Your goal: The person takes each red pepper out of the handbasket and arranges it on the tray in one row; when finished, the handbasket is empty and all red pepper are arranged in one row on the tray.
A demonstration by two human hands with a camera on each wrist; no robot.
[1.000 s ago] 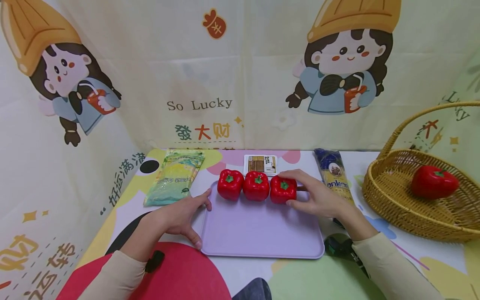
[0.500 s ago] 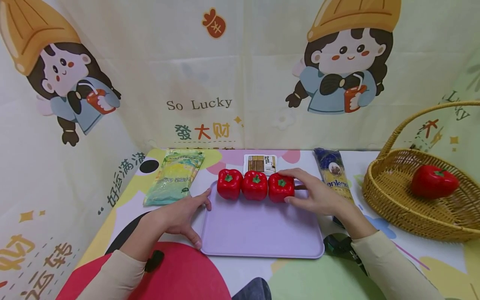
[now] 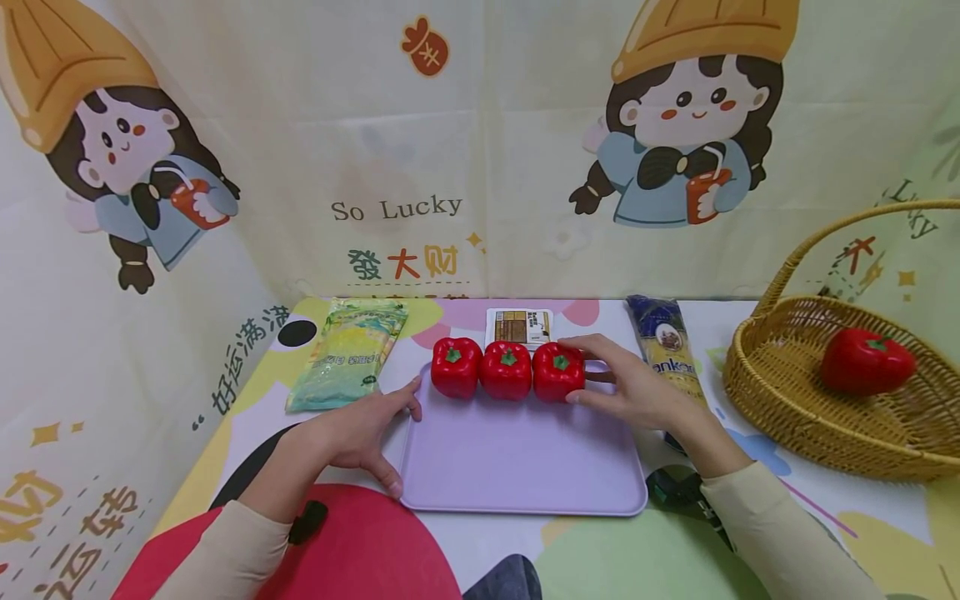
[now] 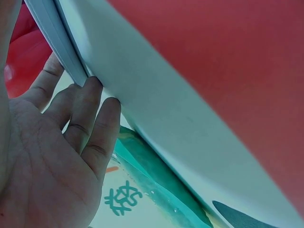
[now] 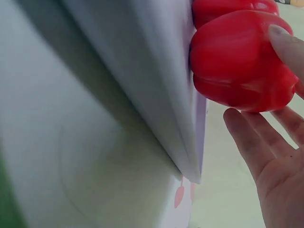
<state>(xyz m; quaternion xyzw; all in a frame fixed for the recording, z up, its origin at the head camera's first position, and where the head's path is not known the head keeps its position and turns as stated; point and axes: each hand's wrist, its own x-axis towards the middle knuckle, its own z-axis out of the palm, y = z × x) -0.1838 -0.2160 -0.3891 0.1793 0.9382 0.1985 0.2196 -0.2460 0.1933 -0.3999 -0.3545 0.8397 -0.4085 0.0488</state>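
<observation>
Three red bell peppers with green stems stand in a row along the far side of a lilac tray (image 3: 525,467) in the head view. My right hand (image 3: 637,387) grips the rightmost bell pepper (image 3: 558,375), thumb on its near side and fingers behind it. In the right wrist view, that bell pepper (image 5: 242,61) shows between thumb and fingers. Beside it are the middle bell pepper (image 3: 506,373) and the left bell pepper (image 3: 455,371). My left hand (image 3: 363,433) spreads along the tray's left edge, fingertips and thumb at the rim. In the left wrist view its fingers (image 4: 85,114) look fairly straight.
A wicker basket (image 3: 765,408) with another bell pepper (image 3: 866,361) stands at the right. Behind the right hand lies a blue and yellow pasta packet (image 3: 670,342). A green-yellow bag (image 3: 348,354) lies at the left, and a small white-brown packet (image 3: 517,325) behind the tray.
The rightmost bell pepper and my right hand have shifted slightly left, and the other two peppers in the row have moved a little left too. My left hand stays at the tray's edge.
</observation>
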